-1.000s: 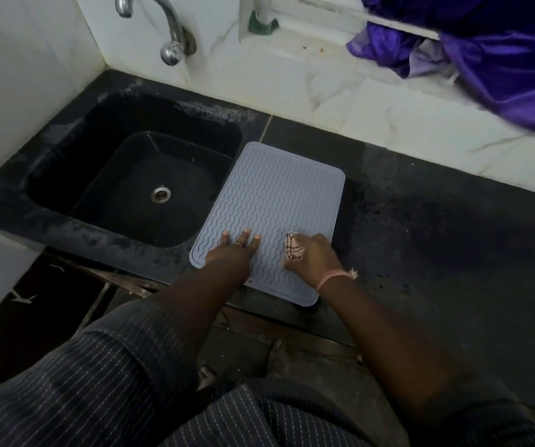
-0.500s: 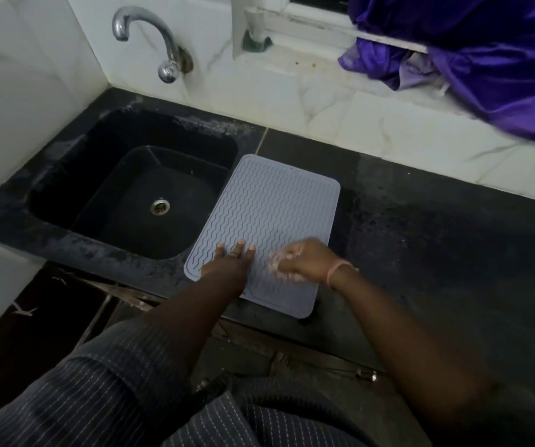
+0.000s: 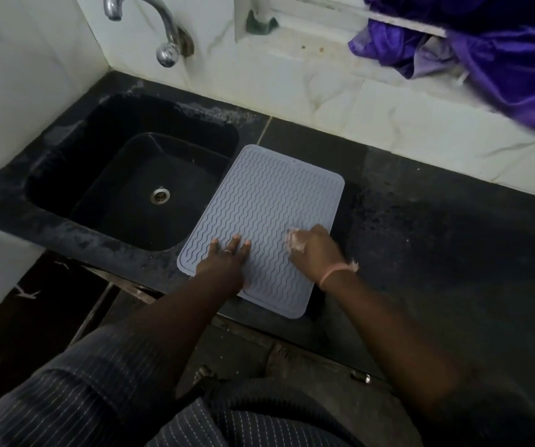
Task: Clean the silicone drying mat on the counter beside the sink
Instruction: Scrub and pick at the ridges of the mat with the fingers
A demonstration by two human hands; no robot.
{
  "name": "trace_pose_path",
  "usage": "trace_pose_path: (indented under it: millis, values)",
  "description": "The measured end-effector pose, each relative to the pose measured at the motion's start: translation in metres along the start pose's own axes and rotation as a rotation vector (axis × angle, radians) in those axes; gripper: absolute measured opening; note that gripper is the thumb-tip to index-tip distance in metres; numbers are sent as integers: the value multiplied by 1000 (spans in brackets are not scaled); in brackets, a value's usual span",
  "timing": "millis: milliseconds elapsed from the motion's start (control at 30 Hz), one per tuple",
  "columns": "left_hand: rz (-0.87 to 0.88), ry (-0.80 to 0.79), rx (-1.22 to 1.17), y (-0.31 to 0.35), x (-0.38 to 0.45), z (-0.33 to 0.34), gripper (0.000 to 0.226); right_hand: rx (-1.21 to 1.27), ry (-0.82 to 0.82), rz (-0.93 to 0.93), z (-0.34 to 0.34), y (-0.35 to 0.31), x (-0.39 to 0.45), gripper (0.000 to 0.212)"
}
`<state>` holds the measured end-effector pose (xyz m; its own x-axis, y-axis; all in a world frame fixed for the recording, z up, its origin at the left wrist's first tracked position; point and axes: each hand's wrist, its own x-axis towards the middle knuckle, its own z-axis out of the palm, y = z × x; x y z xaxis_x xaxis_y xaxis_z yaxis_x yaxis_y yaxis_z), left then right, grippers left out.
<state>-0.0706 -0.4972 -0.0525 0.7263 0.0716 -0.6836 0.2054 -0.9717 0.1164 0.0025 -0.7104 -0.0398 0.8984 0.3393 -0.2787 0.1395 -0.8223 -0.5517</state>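
A grey silicone drying mat [image 3: 267,201] with a wavy ridged pattern lies on the black counter [image 3: 437,253], right of the sink, its near left corner jutting past the counter's front edge. My left hand [image 3: 226,259] presses flat on the mat's near left part, fingers straight. My right hand [image 3: 313,246] sits on the mat's near right side, fingers curled round a small pale scrubbing pad [image 3: 293,238], blurred, most of it hidden in the hand.
A black sink [image 3: 130,188] with a steel drain lies left of the mat. A chrome tap [image 3: 159,30] hangs from the tiled wall above it. Purple cloth [image 3: 485,50] is heaped on the window ledge at the far right.
My right hand with the pad slid across the mat's near part, first leftward, now back to its right side. My left hand stayed pressed down. The camera tilted slightly.
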Motion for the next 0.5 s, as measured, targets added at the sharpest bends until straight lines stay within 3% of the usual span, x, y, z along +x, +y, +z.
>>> trace_pose_path:
  millis: [167,233,333,400,500]
  values:
    - [-4,11,5,1,3,3,107,3,-190,-124,24,-13,-57,13]
    - [-10,13,10,2,3,4,106,6,-329,-193,26,-13,-61,15]
    - [-11,7,3,2,3,3,108,128,-471,-117,9,-9,-49,25]
    - [-2,11,4,3,3,1,109,300,-397,-24,-7,0,-31,20]
    - [0,10,-5,2,2,1,110,415,-134,39,-31,11,1,18]
